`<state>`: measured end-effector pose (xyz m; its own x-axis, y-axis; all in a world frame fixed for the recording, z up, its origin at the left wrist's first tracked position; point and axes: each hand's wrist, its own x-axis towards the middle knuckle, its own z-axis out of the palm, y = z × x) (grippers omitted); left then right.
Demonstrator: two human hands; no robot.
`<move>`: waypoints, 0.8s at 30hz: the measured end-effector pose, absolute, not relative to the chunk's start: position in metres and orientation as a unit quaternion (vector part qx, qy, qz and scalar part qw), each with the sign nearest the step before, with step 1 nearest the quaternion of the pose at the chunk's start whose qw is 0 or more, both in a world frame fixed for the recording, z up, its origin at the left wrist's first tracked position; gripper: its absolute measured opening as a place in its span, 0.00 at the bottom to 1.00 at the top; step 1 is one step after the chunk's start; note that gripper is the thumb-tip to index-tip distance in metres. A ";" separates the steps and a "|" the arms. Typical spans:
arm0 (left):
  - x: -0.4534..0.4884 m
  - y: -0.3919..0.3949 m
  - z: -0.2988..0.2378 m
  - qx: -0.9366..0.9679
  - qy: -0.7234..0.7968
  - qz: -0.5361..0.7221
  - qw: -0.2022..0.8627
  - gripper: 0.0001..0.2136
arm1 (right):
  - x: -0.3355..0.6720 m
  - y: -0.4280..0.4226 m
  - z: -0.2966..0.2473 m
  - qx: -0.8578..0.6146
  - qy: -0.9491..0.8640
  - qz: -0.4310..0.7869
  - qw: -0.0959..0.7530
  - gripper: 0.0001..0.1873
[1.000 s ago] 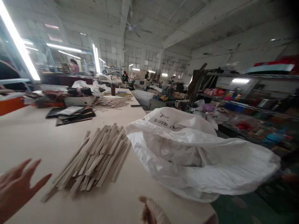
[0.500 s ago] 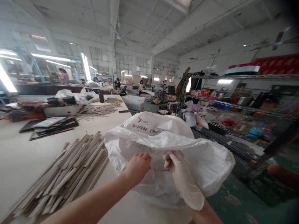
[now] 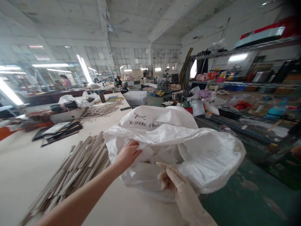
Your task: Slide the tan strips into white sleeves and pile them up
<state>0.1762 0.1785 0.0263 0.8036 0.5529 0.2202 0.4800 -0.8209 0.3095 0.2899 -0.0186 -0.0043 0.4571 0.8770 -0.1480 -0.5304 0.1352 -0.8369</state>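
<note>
White bag (image 3: 164, 135): surface's (image 3: 16, 163) right edge | left hand (image 3: 129, 153): at mouth, grip unclear | gloved right hand (image 3: 172, 180): curled, grip unclear | change: hands wider apart, seemingly leaving the mouth less covered

Folds of the white bag (image 3: 211, 160) hide its depths, and the lettering (image 3: 143, 121) runs partly into a crease. The left forearm (image 3: 82, 201) covers some of the pile of strips (image 3: 75, 166) and is cut off by the lower edge. Whether the gloved right grip (image 3: 168, 175) pinches anything is unclear. Distant workers (image 3: 118, 83) are too small to read.
</note>
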 end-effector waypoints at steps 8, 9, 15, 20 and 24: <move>0.151 0.173 0.024 0.910 0.298 0.228 0.175 0.16 | 0.261 -0.019 -0.038 -0.352 -0.179 0.647 0.652 0.20; 0.149 0.167 0.024 0.911 0.293 0.232 0.177 0.15 | 0.259 -0.016 -0.038 -0.331 -0.169 0.671 0.642 0.22; 0.130 0.125 0.027 0.939 0.228 0.195 0.170 0.10 | 0.260 0.021 -0.040 -0.206 -0.062 0.751 0.625 0.27; 0.120 0.111 0.020 0.953 0.219 0.145 0.154 0.12 | 0.254 0.040 -0.042 -0.122 -0.083 0.792 0.592 0.25; 0.118 0.107 0.018 0.970 0.157 0.117 0.141 0.17 | 0.250 0.042 -0.039 -0.125 -0.134 0.800 0.572 0.23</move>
